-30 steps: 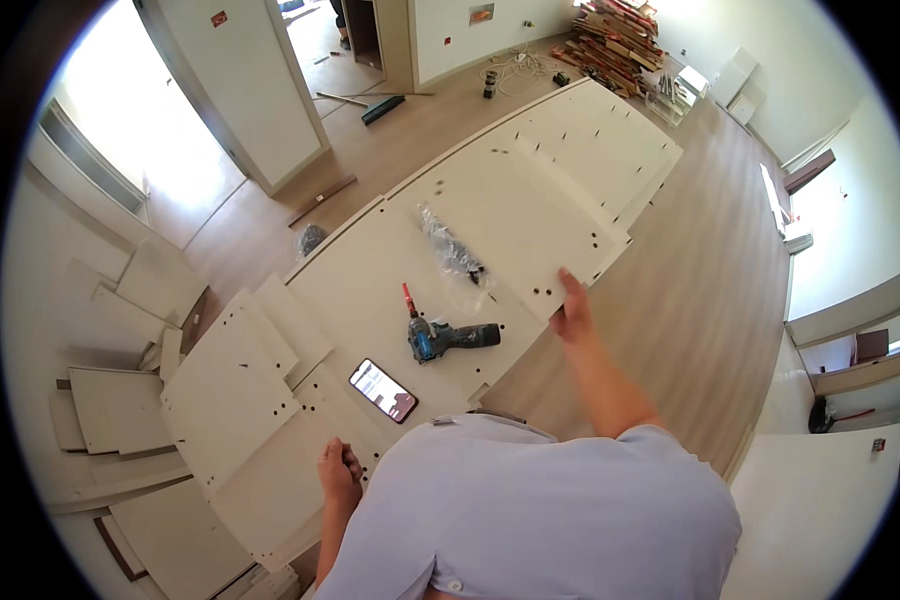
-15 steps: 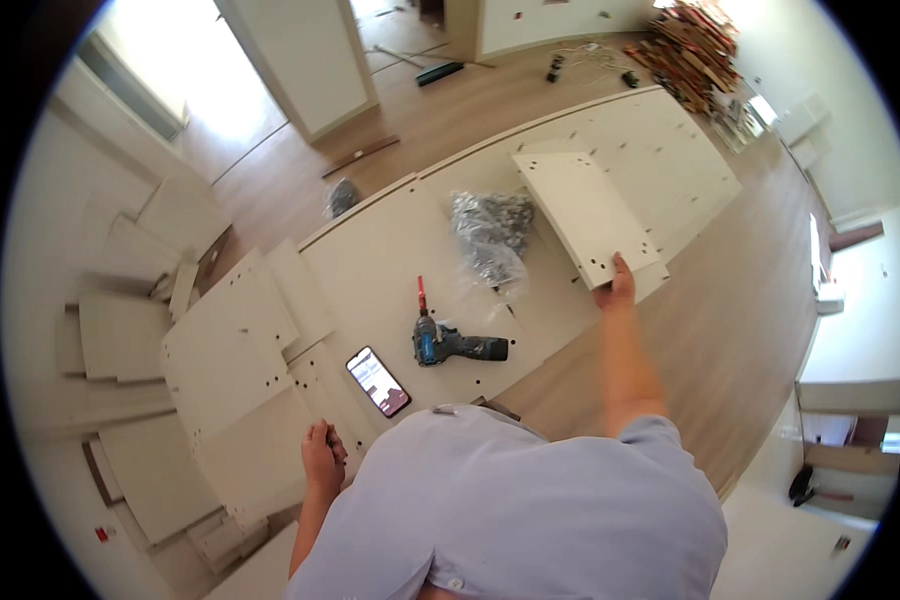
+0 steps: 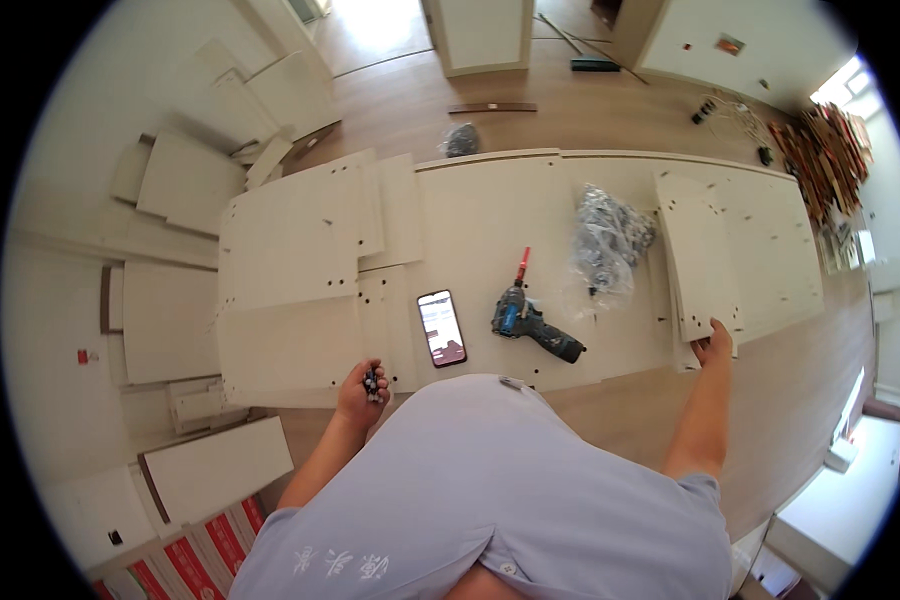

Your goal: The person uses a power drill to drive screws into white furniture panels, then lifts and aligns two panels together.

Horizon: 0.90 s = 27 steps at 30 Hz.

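My left hand (image 3: 362, 393) is closed around several small dark and silvery metal fittings (image 3: 372, 386), just above the near edge of the stacked white boards at left. At the right, my right hand (image 3: 712, 345) grips the near end of a narrow white panel (image 3: 698, 255) with drilled holes, thumb on top. That panel rests on other white boards. Between my hands lie a phone (image 3: 441, 328) with a lit screen and a blue-and-black cordless drill (image 3: 530, 325) with a red-sleeved bit. Beside the panel sits a clear plastic bag (image 3: 610, 240) full of small hardware.
Large white boards (image 3: 290, 220) with holes are stacked at left, and more panels (image 3: 170, 320) lean beyond them. Across the floor are a dark bag (image 3: 460, 140), a brown strip (image 3: 492, 107), a broom (image 3: 595, 64) and a wood-scrap pile (image 3: 825, 155).
My view has swung to the right in heading, so the worktop now lies straighter across. The panel in my right hand has come down flatter on the boards. My left hand has turned, showing the fittings.
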### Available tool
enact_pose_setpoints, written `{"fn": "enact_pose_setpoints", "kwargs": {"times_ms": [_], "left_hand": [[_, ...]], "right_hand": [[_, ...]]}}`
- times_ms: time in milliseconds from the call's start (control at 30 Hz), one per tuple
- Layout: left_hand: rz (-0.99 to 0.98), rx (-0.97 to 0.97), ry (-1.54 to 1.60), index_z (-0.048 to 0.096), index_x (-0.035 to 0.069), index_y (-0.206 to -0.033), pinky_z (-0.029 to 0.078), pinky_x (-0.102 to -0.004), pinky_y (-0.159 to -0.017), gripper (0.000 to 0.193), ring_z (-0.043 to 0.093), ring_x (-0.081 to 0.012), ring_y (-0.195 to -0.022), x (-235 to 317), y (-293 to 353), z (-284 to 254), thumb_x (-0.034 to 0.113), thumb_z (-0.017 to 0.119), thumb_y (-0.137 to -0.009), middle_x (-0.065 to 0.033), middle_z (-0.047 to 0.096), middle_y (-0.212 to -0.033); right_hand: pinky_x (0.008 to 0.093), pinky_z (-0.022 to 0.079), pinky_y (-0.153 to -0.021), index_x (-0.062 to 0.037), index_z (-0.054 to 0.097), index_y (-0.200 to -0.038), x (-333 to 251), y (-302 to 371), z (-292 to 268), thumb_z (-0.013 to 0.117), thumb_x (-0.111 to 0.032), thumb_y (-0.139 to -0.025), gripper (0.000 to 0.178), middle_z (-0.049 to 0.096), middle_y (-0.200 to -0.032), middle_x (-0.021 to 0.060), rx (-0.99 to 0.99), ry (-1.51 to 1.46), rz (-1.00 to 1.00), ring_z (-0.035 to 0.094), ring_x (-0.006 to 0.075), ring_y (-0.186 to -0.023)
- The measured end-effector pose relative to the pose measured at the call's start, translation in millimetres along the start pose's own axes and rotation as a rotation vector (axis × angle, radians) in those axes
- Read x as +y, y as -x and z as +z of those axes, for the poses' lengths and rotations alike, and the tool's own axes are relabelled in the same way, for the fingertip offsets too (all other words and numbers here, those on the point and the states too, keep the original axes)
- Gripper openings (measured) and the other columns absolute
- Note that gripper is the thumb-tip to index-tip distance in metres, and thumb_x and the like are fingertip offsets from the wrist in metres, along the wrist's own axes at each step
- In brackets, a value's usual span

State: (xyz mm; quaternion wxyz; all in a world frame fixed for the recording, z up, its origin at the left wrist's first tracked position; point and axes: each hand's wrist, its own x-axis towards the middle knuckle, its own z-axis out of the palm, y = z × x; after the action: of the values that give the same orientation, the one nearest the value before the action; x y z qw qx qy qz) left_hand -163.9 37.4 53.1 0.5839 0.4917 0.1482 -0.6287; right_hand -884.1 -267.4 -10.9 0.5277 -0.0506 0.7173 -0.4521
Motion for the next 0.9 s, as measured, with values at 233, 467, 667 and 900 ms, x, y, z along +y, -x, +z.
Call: {"fn": "enact_pose_setpoints", "kwargs": {"times_ms": [233, 467, 667, 900], "left_hand": [[0.311, 0.149, -0.432, 0.059, 0.014, -0.104, 0.044, -0.0248, -0.048, 0.012, 0.054, -0.0086, -0.061, 63, -56, 2, 0.023, 0.065, -0.100, 0.0021, 0.057, -0.077], [0.799, 0.455, -1.453, 0.052, 0.010, -0.145, 0.055, -0.0420, -0.076, 0.048, 0.067, -0.0279, -0.085, 83, -86, -71, 0.025, 0.060, -0.099, -0.0130, 0.070, -0.100], [0.679, 0.393, -1.840, 0.037, 0.014, -0.159, 0.051, -0.0501, -0.096, 0.063, 0.066, -0.0390, -0.108, 77, -58, -44, 0.026, 0.054, -0.100, -0.0201, 0.069, -0.119], [0.613, 0.332, -1.840, 0.035, 0.009, -0.160, 0.052, -0.0498, -0.096, 0.065, 0.065, -0.0390, -0.110, 69, -38, -41, 0.027, 0.055, -0.101, -0.0202, 0.069, -0.120]], "right_hand": [[0.0384, 0.051, -0.096, -0.0031, 0.063, -0.136, -12, 30, -22, 0.067, -0.029, -0.097, 0.047, 0.068, -0.124, 0.0131, 0.288, 0.698, -0.605, 0.065, 0.0257, -0.113], [0.0344, 0.055, -0.089, -0.0019, 0.068, -0.122, 33, 189, 113, 0.067, -0.011, -0.096, 0.028, 0.070, -0.122, 0.0110, -0.210, 0.757, -1.153, 0.066, 0.0237, -0.111], [0.0416, 0.050, -0.102, -0.0041, 0.069, -0.119, 121, 259, 165, 0.071, -0.005, -0.086, 0.033, 0.068, -0.124, 0.0152, -0.631, 1.085, -1.236, 0.064, 0.0363, -0.116], [0.0446, 0.043, -0.113, 0.0016, 0.059, -0.132, 144, 230, 180, 0.074, -0.011, -0.084, 0.052, 0.058, -0.140, 0.0216, -0.525, 1.388, -1.181, 0.053, 0.0393, -0.132]]}}
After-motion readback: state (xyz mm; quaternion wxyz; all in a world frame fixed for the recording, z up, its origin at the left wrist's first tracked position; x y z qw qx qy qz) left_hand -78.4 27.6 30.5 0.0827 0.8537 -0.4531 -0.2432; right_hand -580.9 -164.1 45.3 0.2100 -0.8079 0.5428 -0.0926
